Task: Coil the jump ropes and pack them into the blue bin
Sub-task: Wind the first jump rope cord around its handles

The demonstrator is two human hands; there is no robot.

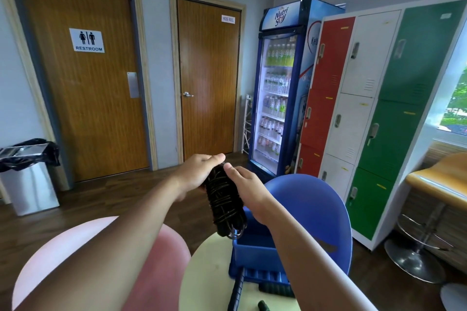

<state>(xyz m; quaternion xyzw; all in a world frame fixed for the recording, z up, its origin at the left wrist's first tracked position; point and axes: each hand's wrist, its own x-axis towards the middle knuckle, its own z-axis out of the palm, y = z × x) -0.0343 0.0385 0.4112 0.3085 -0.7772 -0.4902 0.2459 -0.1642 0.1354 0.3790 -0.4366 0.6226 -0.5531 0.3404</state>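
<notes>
We gripped the coiled rope with our left hand and right hand, the blue bin at its five o'clock.

in your view: white sign on the left door reads "restroom", under two figure pictograms. small label on the second door reads "hose reel". drinks fridge header reads "nutri soy"; its side shows a cut-off "ket".

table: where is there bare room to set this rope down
The table is bare on its left, between the pink chair and the bin. In front of the bin it is crowded with dark handles. The bin's visible inside looks free, under the rope.
</notes>
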